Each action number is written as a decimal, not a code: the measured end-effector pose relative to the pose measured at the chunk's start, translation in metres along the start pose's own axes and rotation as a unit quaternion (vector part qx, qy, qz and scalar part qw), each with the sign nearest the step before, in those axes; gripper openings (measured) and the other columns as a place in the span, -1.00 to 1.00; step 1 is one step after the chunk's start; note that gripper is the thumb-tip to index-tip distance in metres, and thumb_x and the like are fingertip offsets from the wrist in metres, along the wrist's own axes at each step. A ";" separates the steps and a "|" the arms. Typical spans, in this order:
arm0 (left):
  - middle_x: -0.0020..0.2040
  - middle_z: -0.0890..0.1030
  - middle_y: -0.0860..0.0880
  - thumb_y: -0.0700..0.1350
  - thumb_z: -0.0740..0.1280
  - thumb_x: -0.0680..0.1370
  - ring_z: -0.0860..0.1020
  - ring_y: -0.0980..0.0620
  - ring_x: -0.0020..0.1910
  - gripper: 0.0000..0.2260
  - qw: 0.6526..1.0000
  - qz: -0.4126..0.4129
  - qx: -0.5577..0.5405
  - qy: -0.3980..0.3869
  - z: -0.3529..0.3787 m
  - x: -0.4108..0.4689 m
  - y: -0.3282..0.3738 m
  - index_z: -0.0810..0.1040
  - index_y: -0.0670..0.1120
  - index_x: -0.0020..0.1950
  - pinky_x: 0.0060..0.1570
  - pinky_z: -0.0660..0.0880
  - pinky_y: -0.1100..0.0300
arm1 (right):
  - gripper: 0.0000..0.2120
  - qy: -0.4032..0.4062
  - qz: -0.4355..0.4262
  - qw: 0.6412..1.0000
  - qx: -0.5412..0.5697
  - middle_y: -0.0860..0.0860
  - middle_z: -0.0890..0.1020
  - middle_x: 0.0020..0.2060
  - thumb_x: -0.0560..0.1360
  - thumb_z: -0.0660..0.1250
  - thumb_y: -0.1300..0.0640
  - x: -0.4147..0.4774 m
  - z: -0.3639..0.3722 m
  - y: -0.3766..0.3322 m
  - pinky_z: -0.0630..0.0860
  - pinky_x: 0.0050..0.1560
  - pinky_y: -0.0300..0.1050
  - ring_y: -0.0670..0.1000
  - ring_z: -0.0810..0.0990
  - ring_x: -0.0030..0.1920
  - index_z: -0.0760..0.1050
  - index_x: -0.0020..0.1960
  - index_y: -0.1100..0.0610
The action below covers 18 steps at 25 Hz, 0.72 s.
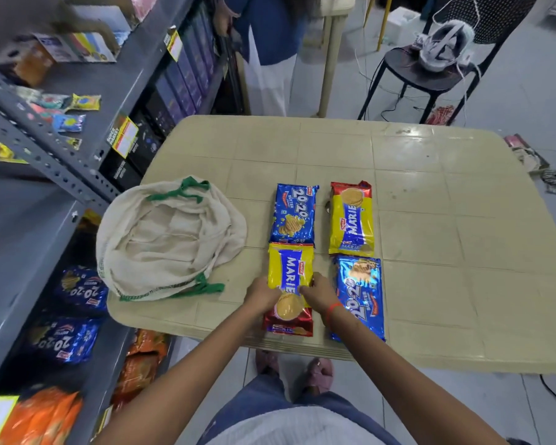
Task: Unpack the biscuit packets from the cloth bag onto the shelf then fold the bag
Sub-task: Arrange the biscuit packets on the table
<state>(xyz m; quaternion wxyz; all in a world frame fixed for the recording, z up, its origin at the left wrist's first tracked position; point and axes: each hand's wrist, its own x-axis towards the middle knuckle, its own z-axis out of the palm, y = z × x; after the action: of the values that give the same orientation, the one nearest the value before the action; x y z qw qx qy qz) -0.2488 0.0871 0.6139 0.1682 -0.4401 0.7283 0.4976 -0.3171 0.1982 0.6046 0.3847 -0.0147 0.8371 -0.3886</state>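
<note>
Head view put our fingers first: those of our left hand (261,295) curled over the left edge of a yellow Marie packet (290,285), and those of our right hand (318,293) closed on its right edge, so both hands clamped the same packet as it lay at the near side of the beige table (446,220). A red thread (333,308) circled our right wrist.

Just beyond the held packet lay a blue 20-20 packet (294,213), its near end touching the yellow one's far end. To the right sat a second blue 20-20 packet (360,297), just beside our right wrist, and a second Marie packet (352,218) lay beyond it. The four packets made a tight two-by-two block with narrow gaps between columns.

Left of the block, the cloth bag (167,239) lay crumpled and flattened near the table's left edge, its green handles (206,285) trailing toward us, apart from the packets.

Farther left, the grey metal shelf (55,168) stood close against the table; its lower levels held more blue 20-20 packets (68,343) and orange packets (39,415).

We saw the table's right half bare. Beyond its far edge stood another person's legs (270,59) and a black chair (430,69), with open floor to the right.
</note>
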 end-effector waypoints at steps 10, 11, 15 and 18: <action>0.06 0.67 -0.16 -0.09 0.38 0.47 0.61 -0.18 0.05 -0.77 0.988 0.149 0.032 0.039 -0.002 0.024 0.111 0.62 -0.14 0.07 0.09 0.55 -0.05 | -0.75 0.153 -0.076 0.984 0.044 -0.04 0.34 -0.39 0.45 0.28 0.31 0.028 -0.091 -0.046 0.25 -0.33 -0.17 0.04 0.36 -0.26 0.28 -0.29 0.09; 0.03 0.68 -0.18 -0.11 0.37 0.47 0.62 -0.19 0.03 -0.80 0.986 0.158 0.034 0.032 0.003 0.035 0.128 0.63 -0.15 0.04 0.07 0.56 -0.07 | -0.76 0.182 -0.072 0.980 0.037 -0.04 0.32 -0.39 0.45 0.28 0.31 0.035 -0.102 -0.052 0.20 -0.29 -0.17 0.04 0.33 -0.23 0.27 -0.28 0.09; 0.05 0.66 -0.19 -0.14 0.33 0.51 0.63 -0.19 0.02 -0.83 0.989 0.145 0.018 -0.021 0.023 0.073 0.176 0.58 -0.16 0.08 0.08 0.58 -0.14 | -0.84 0.211 -0.064 0.975 0.029 0.25 0.57 -0.02 0.46 0.26 0.31 0.072 -0.134 -0.063 0.42 -0.05 -0.01 0.18 0.53 -0.01 0.47 0.04 0.26; 0.10 0.63 -0.20 -0.18 0.29 0.55 0.62 -0.18 0.06 -0.81 0.990 0.137 0.010 -0.040 0.033 0.077 0.188 0.53 -0.15 0.15 0.10 0.58 -0.08 | -0.66 0.186 -0.041 0.981 0.029 0.25 0.54 0.23 0.51 0.21 0.26 0.084 -0.141 -0.057 0.47 0.16 0.05 0.25 0.53 0.20 0.39 0.28 0.29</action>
<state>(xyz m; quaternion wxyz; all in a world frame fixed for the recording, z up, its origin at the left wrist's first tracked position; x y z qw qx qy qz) -0.4501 0.1017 0.6551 0.1316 -0.3141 0.7798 0.5254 -0.4842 0.2214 0.6453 0.2062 0.0351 0.8813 -0.4238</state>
